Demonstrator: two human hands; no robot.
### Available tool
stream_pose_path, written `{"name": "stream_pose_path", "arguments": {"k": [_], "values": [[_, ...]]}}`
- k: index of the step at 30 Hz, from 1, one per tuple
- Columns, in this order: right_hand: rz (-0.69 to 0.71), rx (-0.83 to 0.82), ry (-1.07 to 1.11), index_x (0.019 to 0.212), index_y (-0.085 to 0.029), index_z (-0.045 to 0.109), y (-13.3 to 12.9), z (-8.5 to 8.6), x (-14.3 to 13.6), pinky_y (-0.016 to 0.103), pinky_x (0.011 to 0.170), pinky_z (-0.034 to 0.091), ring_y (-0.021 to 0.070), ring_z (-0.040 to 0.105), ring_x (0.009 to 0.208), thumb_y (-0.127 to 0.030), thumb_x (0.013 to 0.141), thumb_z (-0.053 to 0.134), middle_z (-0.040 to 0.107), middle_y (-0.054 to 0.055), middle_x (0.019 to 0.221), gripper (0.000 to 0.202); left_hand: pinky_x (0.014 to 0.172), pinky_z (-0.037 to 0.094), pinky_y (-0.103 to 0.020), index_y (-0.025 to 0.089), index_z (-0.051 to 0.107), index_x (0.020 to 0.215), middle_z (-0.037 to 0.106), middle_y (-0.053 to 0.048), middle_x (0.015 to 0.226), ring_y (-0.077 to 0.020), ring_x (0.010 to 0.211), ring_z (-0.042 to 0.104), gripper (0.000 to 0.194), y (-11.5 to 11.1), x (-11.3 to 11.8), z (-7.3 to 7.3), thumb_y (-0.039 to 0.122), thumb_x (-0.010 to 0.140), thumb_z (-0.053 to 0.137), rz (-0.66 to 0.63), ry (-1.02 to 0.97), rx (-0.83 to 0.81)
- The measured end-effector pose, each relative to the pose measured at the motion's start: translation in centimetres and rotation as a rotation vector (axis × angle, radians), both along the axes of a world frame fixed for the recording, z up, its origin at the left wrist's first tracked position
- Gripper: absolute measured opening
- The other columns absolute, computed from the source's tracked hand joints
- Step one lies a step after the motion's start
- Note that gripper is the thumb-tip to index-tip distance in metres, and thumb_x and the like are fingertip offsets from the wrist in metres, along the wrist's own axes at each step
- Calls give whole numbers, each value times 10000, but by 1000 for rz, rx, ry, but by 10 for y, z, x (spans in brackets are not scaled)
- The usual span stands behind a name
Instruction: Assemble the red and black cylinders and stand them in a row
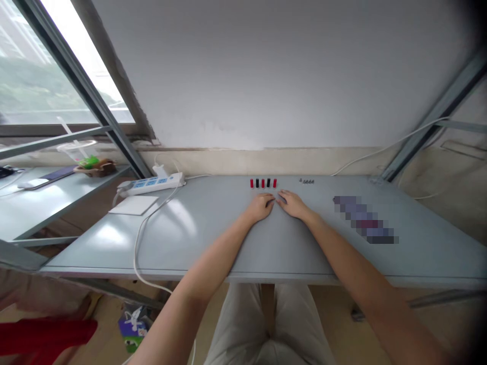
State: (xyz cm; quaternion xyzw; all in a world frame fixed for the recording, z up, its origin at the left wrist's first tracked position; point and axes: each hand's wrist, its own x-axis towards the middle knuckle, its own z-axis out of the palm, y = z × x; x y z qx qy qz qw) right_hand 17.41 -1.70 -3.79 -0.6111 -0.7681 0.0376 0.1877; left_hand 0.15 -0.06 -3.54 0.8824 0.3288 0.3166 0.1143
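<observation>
My left hand (262,207) rests on the grey desk (182,238) with its fingers loosely bent and pointing inward. A small gap shows between its thumb and fingers, and I see nothing held there. Close by on the right, my right hand (292,204) lies on the desk too, fingers stretched toward the left hand. The fingertips of both hands nearly meet. Just beyond them stands a row of several small cylinders, alternating red (263,183) and black (268,182). Farther right lie several tiny metallic pieces (308,181), too small to name.
A white power strip (154,184) with plugs sits at the back left, beside a white flat pad (134,205). Its cable (139,238) runs over the desk's front edge. A blurred-out object (365,220) lies on the right. Metal frame posts (437,121) rise at both sides.
</observation>
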Motion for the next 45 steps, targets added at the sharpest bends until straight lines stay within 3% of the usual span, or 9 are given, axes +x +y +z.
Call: {"name": "stream_pose_path", "arguments": {"k": [6, 12, 20, 28, 33, 40, 45], "values": [[-41, 20, 16, 1213, -175, 559, -3, 5, -3, 378, 1007, 321, 246, 427, 1213, -345, 867, 435, 500, 124, 1297, 405, 960, 434, -349, 140, 632, 1052, 637, -97, 1113, -191, 1067, 566, 288, -1, 0, 1, 171, 809, 481, 16, 18, -3], [-327, 9, 93, 1041, -200, 654, 5, 15, -9, 396, 891, 389, 260, 514, 1074, -399, 790, 549, 601, 104, 1111, 338, 934, 446, -338, 140, 644, 1015, 648, -94, 1077, -186, 1017, 583, 270, -5, -1, 5, 146, 798, 484, 26, -15, -21], [-356, -86, 277, 1043, -231, 655, 37, 19, -15, 321, 822, 398, 217, 587, 960, -414, 699, 636, 671, 61, 987, 390, 878, 461, -335, 127, 677, 908, 680, -87, 904, -175, 862, 608, 242, -2, 0, 7, 102, 779, 474, 125, -71, -42], [-394, -29, 312, 973, -230, 670, 43, 17, -24, 330, 819, 384, 208, 595, 909, -394, 728, 603, 686, 51, 933, 303, 839, 479, -333, 141, 680, 881, 687, -88, 899, -183, 852, 615, 219, -10, -1, 16, 144, 793, 480, 250, -162, -91], [-375, -20, 313, 947, -220, 672, 38, 17, -25, 312, 815, 382, 192, 597, 899, -365, 761, 580, 690, 45, 915, 253, 811, 483, -320, 132, 673, 875, 682, -96, 893, -174, 823, 617, 208, -9, 0, 15, 147, 795, 480, 245, -209, -109], [-180, -7, 95, 940, -202, 662, 7, 29, -29, 300, 773, 362, 187, 597, 858, -330, 819, 524, 688, 52, 884, 224, 702, 493, -287, 128, 497, 1222, 672, -67, 836, -135, 644, 584, 429, -8, 1, 12, 250, 813, 529, 252, -302, -151], [-46, 121, -168, 925, -179, 650, -12, 44, -32, 359, 845, 299, 227, 557, 955, -241, 855, 465, 666, 102, 946, 207, 738, 479, -280, 161, 627, 974, 679, -67, 924, -126, 702, 590, 207, -6, 3, 13, 215, 837, 482, 210, -342, -127]]}}
